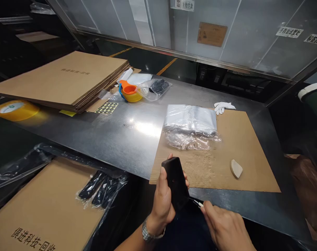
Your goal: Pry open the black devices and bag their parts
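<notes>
Black rectangular part (176, 183), held tilted in front of the near edge of the metal table (116, 139). The left hand (162, 200), a metal-banded watch (147, 232) at its wrist, is partly closed around the part, thumb along one side and fingertips showing at the other. The right hand (226, 223) is closed, pinching the pale handle of a slim tool (200, 204); the tool's tip lies at the part's lower right edge, though contact cannot be made out. Beyond the hands, a cardboard sheet (195, 174) bears a bundle of clear plastic bags (191, 120) and a beige wedge-shaped block (236, 169). A white glove (223, 107) lies at the sheet's far edge. Left: stacked flat cardboard (69, 76).
</notes>
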Action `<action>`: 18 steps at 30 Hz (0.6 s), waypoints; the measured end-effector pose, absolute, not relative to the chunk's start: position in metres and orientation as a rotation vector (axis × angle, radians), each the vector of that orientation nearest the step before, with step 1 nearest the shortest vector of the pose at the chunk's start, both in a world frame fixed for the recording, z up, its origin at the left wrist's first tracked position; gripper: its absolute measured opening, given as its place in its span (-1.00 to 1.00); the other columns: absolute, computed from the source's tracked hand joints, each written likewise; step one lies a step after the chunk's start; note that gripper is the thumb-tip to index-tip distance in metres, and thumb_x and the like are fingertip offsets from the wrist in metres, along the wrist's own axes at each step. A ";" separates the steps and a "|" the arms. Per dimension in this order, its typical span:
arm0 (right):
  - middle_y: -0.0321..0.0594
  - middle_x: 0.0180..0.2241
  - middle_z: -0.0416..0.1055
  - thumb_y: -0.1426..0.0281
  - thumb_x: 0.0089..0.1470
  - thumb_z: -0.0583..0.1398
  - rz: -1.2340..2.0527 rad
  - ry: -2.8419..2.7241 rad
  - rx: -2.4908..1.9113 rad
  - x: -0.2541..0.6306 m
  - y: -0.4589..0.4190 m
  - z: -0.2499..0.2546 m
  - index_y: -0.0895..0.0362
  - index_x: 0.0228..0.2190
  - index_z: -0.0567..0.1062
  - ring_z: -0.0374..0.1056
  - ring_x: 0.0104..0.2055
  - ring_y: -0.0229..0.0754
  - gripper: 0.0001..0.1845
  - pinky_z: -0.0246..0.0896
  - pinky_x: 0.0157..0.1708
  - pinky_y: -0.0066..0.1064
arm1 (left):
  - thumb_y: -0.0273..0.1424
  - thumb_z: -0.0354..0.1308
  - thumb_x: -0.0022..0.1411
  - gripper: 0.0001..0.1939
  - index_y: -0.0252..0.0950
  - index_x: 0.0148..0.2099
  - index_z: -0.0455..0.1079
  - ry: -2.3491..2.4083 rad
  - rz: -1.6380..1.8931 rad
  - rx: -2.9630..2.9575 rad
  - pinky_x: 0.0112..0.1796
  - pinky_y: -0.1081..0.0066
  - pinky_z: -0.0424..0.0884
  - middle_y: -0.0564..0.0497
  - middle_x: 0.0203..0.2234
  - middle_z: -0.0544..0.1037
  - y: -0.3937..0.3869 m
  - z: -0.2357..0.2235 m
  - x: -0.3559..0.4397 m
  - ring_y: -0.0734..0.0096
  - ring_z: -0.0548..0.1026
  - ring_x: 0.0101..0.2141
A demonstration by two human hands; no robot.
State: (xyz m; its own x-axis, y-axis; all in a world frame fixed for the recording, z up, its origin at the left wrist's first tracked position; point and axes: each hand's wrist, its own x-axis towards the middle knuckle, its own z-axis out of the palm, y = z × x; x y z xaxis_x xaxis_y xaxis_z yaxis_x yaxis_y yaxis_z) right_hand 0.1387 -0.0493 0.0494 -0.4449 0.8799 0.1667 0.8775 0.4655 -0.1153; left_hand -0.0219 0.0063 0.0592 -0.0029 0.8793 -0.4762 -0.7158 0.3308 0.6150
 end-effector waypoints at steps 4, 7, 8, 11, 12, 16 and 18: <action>-0.39 -0.74 0.27 0.26 0.27 -0.20 0.552 -2.404 -1.730 0.141 -0.047 0.040 0.09 -0.50 0.28 0.22 -0.74 -0.30 -0.58 -0.25 -0.67 -0.45 | -0.01 -0.11 0.21 -0.38 -0.08 0.25 -0.03 0.946 1.349 0.325 -0.42 0.39 0.39 0.01 -0.47 0.46 0.001 0.054 -0.020 0.41 0.41 -0.49; -0.39 -0.75 0.21 0.13 0.26 -0.22 1.377 -2.040 -1.731 0.139 -0.045 0.033 0.10 -0.47 0.29 0.18 -0.70 -0.33 -0.51 -0.08 -0.62 -0.51 | 0.00 -0.08 0.18 -0.34 -0.09 0.26 -0.05 0.895 1.408 0.399 -0.41 0.37 0.40 -0.01 -0.44 0.47 -0.003 0.050 -0.020 0.37 0.42 -0.46; -0.41 -0.76 0.19 0.08 0.24 -0.22 1.698 -1.857 -1.647 0.138 -0.045 0.031 0.11 -0.46 0.31 0.13 -0.72 -0.35 -0.49 -0.06 -0.63 -0.53 | 0.01 -0.06 0.17 -0.32 -0.08 0.27 -0.07 0.871 1.426 0.412 -0.41 0.36 0.40 -0.01 -0.43 0.47 -0.003 0.049 -0.020 0.36 0.43 -0.46; -0.44 -0.75 0.14 -0.03 0.16 -0.12 2.325 -1.396 -1.262 0.134 -0.049 0.024 0.18 -0.46 0.37 -0.03 -0.76 -0.44 -0.43 -0.11 -0.71 -0.59 | 0.01 -0.06 0.16 -0.34 -0.03 0.26 -0.08 0.817 1.419 0.370 -0.42 0.38 0.40 0.01 -0.42 0.47 0.001 0.051 -0.020 0.37 0.44 -0.46; -0.43 -0.74 0.14 -0.03 0.15 -0.10 2.379 -1.314 -1.168 0.134 -0.050 0.023 0.20 -0.47 0.39 -0.04 -0.75 -0.45 -0.42 -0.13 -0.72 -0.60 | 0.01 -0.08 0.18 -0.36 -0.01 0.25 -0.06 0.807 1.396 0.331 -0.43 0.39 0.40 0.02 -0.43 0.47 0.003 0.052 -0.021 0.39 0.44 -0.47; -0.45 -0.70 0.12 -0.01 0.12 -0.02 2.020 -1.320 -1.188 0.138 -0.045 0.036 0.17 -0.37 0.35 0.00 -0.69 -0.42 -0.51 -0.11 -0.68 -0.58 | -0.05 -0.08 0.22 -0.53 -0.12 0.11 0.20 0.808 1.220 0.116 -0.48 0.48 0.39 0.04 -0.47 0.48 0.014 0.051 -0.022 0.45 0.46 -0.51; -0.42 -0.63 0.15 0.09 0.11 0.07 1.594 -1.561 -1.355 0.139 -0.037 0.048 0.14 -0.39 0.34 0.06 -0.60 -0.38 -0.65 -0.05 -0.59 -0.54 | -0.03 -0.08 0.21 -0.51 -0.34 -0.12 0.37 0.812 1.024 0.004 -0.50 0.49 0.39 -0.02 -0.52 0.48 0.017 0.047 -0.022 0.45 0.46 -0.54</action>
